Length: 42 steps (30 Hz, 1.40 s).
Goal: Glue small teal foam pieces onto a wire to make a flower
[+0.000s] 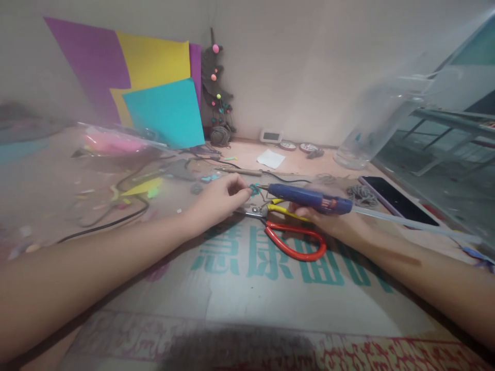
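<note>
Worktop (247, 304): supporting scissors (278, 225) nearer front edge | glue gun (294, 194): right hand (334, 221) gripping, axis running crosswise, nozzle pointing toward left edge | teal piece (254, 189): nearer left hand (227, 195) pinching, sitting just beside nozzle

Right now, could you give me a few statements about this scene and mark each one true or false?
The right hand holds a blue glue gun. True.

The left hand is wrapped around the red loop handle. False: its fingertips are at a small teal piece, by the gun's nozzle, and the handle lies nearer the person.

A turquoise sheet overlaps a yellow sheet. True.

The phone is to the left of both hands. False: it lies to the right.

The crumpled pink thing is beside the phone. False: it is on the far left, near the colored sheets.
</note>
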Motion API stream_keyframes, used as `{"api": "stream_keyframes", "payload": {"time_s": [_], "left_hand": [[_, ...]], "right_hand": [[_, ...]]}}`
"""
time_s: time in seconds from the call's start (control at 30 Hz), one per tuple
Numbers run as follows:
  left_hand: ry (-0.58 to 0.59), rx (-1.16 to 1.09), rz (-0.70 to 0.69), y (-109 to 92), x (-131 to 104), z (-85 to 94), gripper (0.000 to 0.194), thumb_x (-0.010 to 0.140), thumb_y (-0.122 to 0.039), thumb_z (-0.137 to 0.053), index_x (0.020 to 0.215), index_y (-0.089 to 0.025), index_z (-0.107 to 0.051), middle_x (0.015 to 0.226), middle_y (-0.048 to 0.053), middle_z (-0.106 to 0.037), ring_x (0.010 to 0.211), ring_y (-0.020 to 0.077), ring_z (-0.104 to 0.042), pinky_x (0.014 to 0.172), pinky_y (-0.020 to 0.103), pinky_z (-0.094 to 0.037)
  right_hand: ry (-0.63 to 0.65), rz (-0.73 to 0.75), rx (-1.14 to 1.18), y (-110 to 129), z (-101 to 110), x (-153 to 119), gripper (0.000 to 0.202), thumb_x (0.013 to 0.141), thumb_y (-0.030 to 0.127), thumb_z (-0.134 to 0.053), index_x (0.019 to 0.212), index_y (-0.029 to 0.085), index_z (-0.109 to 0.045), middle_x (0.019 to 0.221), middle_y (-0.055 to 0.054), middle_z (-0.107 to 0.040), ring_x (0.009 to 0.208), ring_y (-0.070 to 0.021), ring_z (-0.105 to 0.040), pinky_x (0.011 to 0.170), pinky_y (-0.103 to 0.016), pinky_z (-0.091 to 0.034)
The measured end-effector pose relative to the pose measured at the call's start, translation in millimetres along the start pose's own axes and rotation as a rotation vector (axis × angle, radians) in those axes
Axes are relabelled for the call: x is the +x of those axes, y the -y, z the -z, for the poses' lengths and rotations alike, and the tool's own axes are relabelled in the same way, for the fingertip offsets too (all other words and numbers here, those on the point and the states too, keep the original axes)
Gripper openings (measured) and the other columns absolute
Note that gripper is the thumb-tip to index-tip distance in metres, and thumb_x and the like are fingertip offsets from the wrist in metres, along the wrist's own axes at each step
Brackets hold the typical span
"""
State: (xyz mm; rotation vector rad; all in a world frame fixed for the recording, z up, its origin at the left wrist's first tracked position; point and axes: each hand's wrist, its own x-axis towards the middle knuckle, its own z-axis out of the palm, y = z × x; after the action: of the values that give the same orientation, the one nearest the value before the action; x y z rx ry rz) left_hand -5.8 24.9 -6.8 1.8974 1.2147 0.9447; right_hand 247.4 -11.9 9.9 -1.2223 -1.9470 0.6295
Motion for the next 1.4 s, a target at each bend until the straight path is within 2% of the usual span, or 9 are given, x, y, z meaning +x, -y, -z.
{"api": "stream_keyframes", "payload": {"time_s": [0.2,0.37,1.0,1.4], "left_hand": [[0.001,-0.003,0.010,-2.3,-1.2,0.3,0.015,0.086,-0.033,-0.057,0.079,-0.019,-0.056,0.073,-0.002,-0.061,0.069,0.0155,-0.057,0.063,0.027,-0.040],[-0.001,-0.035,-0.011,-1.3,-1.6,-0.6,0.013,0.086,-0.031,-0.056,0.080,-0.019,-0.056,0.075,-0.002,-0.061,0.070,0.0151,-0.058,0.066,0.028,-0.040],[-0.013,-0.047,-0.043,-0.2,-2.2,-1.5,0.012,0.085,-0.030,-0.057,0.081,-0.019,-0.057,0.077,-0.002,-0.061,0.071,0.0147,-0.057,0.065,0.028,-0.041],[-0.022,-0.022,-0.048,0.7,-1.3,-0.9,0.010,0.084,-0.029,-0.057,0.080,-0.019,-0.057,0.076,-0.002,-0.062,0.071,0.0153,-0.057,0.065,0.028,-0.040]], "right_hand": [[0.002,-0.011,-0.185,2.5,2.8,1.2,0.025,0.079,0.044,-0.072,0.074,0.022,-0.062,0.072,-0.003,-0.066,0.065,-0.0196,-0.062,0.058,-0.032,-0.049],[0.017,-0.017,-0.194,7.6,1.7,2.6,0.022,0.080,0.039,-0.070,0.071,0.022,-0.058,0.065,-0.001,-0.062,0.059,-0.0176,-0.058,0.052,-0.030,-0.046],[-0.009,-0.055,-0.162,3.5,-1.0,1.2,0.024,0.079,0.043,-0.070,0.072,0.024,-0.059,0.069,-0.001,-0.063,0.062,-0.0188,-0.060,0.056,-0.032,-0.048],[-0.040,-0.125,-0.284,8.2,-2.8,2.3,0.029,0.074,0.044,-0.072,0.063,0.024,-0.053,0.063,-0.001,-0.061,0.059,-0.0183,-0.057,0.052,-0.031,-0.045]]}}
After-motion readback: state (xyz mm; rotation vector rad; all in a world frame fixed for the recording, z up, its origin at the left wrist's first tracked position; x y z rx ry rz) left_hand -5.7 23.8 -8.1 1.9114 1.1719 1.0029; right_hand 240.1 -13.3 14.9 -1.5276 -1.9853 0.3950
